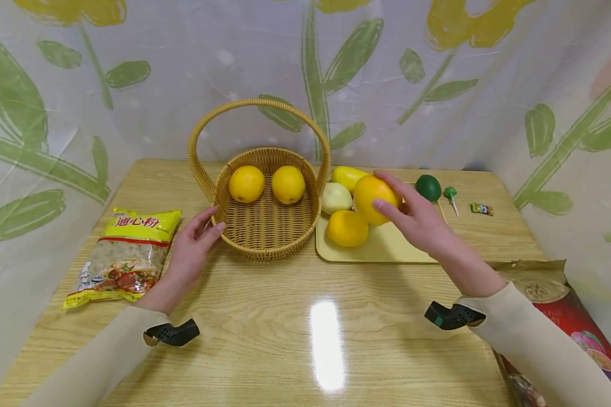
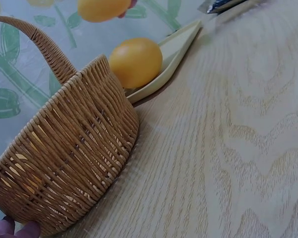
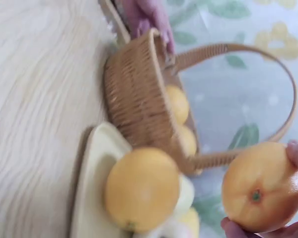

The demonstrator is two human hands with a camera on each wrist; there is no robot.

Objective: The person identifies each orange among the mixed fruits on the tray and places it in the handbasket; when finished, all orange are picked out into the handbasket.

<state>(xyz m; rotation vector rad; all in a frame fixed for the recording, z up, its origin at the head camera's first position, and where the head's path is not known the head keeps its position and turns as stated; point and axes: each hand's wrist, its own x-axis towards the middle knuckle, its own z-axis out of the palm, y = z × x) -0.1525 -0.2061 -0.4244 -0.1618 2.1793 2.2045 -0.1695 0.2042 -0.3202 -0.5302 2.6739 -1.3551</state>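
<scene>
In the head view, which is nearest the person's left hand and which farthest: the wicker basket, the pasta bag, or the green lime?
From the left hand:
1. Wicker basket, touching its fingertips, just right.
2. Pasta bag, close on its left.
3. Green lime, far right, beyond the tray.

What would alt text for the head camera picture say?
A person's right hand holds an orange above a yellow tray of fruit, while the left hand touches a wicker basket holding two oranges on a wooden table.
</scene>
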